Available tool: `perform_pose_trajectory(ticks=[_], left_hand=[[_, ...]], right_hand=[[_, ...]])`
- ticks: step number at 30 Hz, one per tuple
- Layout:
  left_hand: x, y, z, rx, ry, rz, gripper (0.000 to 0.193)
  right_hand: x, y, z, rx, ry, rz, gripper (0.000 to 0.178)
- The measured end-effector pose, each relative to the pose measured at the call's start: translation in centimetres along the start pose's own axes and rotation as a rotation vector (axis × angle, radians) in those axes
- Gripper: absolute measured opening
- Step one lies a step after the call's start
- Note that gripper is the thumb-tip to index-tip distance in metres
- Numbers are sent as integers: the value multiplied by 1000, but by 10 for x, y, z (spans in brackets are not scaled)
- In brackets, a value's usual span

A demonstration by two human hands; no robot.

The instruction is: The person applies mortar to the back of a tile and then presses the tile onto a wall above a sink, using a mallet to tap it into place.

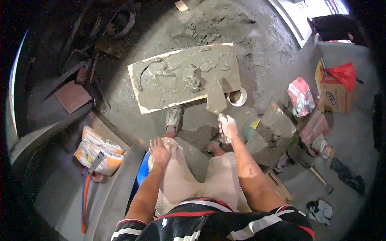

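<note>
My right hand (pixel 227 127), whitened with dust or cement, is closed round the handle of a trowel (pixel 217 97). The trowel's grey, smeared blade points away from me and overlaps the near edge of a large rectangular slab (pixel 134 89). Wet grey mortar (pixel 169 82) coats nearly the whole slab in uneven ridges, leaving pale edges bare. Beside the blade, to its right, sits a small white round container (pixel 240 102). My left hand (pixel 160 151) lies on my left knee with its fingers stretched out, holding nothing.
Loose wet mortar (pixel 213 28) spreads beyond the slab. A printed sack (pixel 100 150) and an orange-handled tool (pixel 85 201) lie at left. At right are a smeared square tile (pixel 271 132), a cardboard box (pixel 335 96), crumpled bags (pixel 300 97) and a wooden-handled hammer (pixel 318 176).
</note>
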State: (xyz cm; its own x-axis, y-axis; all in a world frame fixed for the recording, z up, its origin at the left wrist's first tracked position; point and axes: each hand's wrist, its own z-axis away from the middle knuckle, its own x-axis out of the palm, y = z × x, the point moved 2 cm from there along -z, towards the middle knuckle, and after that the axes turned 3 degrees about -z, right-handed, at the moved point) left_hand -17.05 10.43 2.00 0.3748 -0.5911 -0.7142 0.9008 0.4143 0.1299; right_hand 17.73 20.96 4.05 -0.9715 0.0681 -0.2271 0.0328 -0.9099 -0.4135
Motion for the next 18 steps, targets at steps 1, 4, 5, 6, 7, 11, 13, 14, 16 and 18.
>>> perform_pose_trajectory(ticks=[1, 4, 5, 6, 7, 11, 13, 14, 16, 18], left_hand=[[-2, -6, 5, 15, 30, 40, 72], [-6, -23, 28, 13, 69, 35, 74], [-6, -28, 40, -10, 71, 41, 77], [-3, -30, 53, -30, 49, 59, 77], [-1, -33, 68, -44, 61, 84, 78], [29, -26, 123, -203, -16, 218, 84], [52, -18, 137, -177, -80, 221, 86], [61, -17, 140, -148, -24, 253, 86], [83, -20, 149, -208, -41, 190, 88], [105, -26, 154, -226, -101, 189, 90]], right_hand=[[9, 7, 3, 55, -46, -136, 35], [48, 20, -8, 118, -167, -273, 37], [64, 26, -14, 153, -193, -237, 38], [81, 29, -22, 158, -250, -215, 39], [94, 33, -29, 194, -285, -200, 39], [102, 41, -35, 167, -356, 98, 39], [83, 34, -31, 3, -314, 224, 39], [72, 30, -27, -16, -343, 218, 39], [51, 24, -19, 2, -276, 37, 40], [51, 12, -21, -36, -257, -140, 42]])
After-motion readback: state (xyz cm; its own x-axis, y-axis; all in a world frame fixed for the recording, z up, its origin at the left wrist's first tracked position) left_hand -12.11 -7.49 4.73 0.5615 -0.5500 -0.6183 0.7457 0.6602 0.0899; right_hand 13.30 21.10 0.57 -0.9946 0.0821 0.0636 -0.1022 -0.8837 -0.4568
